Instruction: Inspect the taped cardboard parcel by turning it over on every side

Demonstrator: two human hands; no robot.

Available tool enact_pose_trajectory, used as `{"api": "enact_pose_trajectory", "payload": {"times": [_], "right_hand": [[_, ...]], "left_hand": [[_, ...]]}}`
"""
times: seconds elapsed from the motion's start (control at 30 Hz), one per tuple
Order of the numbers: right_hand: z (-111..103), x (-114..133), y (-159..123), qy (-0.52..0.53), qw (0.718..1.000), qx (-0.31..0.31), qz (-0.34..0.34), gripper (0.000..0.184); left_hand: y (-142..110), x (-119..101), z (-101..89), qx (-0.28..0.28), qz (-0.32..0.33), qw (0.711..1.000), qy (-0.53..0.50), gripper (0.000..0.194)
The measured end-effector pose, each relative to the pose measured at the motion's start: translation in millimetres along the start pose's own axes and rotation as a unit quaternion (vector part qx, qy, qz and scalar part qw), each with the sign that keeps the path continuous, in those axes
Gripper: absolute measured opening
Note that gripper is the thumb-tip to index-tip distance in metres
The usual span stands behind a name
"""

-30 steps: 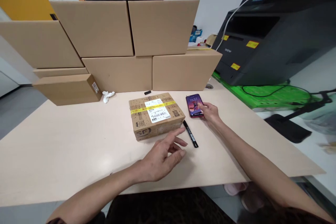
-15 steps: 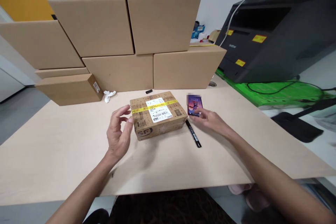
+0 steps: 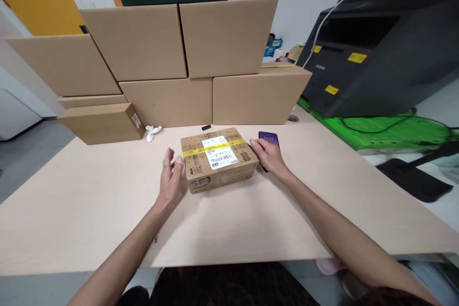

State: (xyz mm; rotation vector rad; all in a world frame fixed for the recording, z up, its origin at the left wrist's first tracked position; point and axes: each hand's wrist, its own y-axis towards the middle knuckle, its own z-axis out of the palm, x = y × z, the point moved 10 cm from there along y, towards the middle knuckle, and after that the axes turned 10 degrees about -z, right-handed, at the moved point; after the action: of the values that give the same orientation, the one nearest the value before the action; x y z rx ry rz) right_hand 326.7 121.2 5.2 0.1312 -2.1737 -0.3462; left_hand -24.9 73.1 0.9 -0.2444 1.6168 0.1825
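One box [image 3: 219, 160], placed between left grip [image 3: 171, 177], half-open, empty, and right grip [image 3: 268, 154], hold unclear, presumably for two-sided reach.

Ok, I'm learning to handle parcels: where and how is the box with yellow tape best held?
Probably grip the box by its left and right walls, with the left hand and right hand each pressing inward from its own side. It lies flat on the table, underside covered, with those opposite walls between the hands. Mind the pen beside the right wall.

Black pen [image 3: 264, 169], seemingly mostly hidden
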Motion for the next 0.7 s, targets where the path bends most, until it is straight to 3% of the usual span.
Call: {"api": "enact_pose_trajectory", "payload": {"times": [0.07,0.1,0.17,0.23,0.37,0.47,0.57,0.7], "right_hand": [[21,5,-6,0.123,0.992,0.006,0.022,0.062],[34,6,-11,0.226,0.973,0.008,0.052,0.065],[55,13,-18,0.384,0.919,0.008,0.091,0.065],[61,26,-17,0.465,0.881,-0.008,0.083,0.063],[42,39,-5,0.505,0.858,-0.088,0.03,0.064],[34,34,-5,0.52,0.845,-0.119,0.041,0.06],[38,26,-15,0.518,0.847,-0.097,0.063,0.06],[40,26,-27,0.486,0.869,-0.08,0.044,0.055]], "left_hand": [[-4,10,22.3,0.079,-0.072,0.992,-0.074,0.073],[-7,9,33.9,0.124,-0.087,0.982,-0.112,0.07],[-8,-4,47.4,0.182,-0.073,0.969,-0.153,0.067],[-5,-23,46.7,0.193,-0.022,0.969,-0.149,0.068],[9,-61,30.5,0.169,0.088,0.974,-0.127,0.065],[20,-70,20.7,0.139,0.12,0.976,-0.116,0.062],[27,-56,17.8,0.12,0.086,0.979,-0.142,0.062],[23,-27,26.2,0.139,-0.01,0.974,-0.181,0.07]]}}
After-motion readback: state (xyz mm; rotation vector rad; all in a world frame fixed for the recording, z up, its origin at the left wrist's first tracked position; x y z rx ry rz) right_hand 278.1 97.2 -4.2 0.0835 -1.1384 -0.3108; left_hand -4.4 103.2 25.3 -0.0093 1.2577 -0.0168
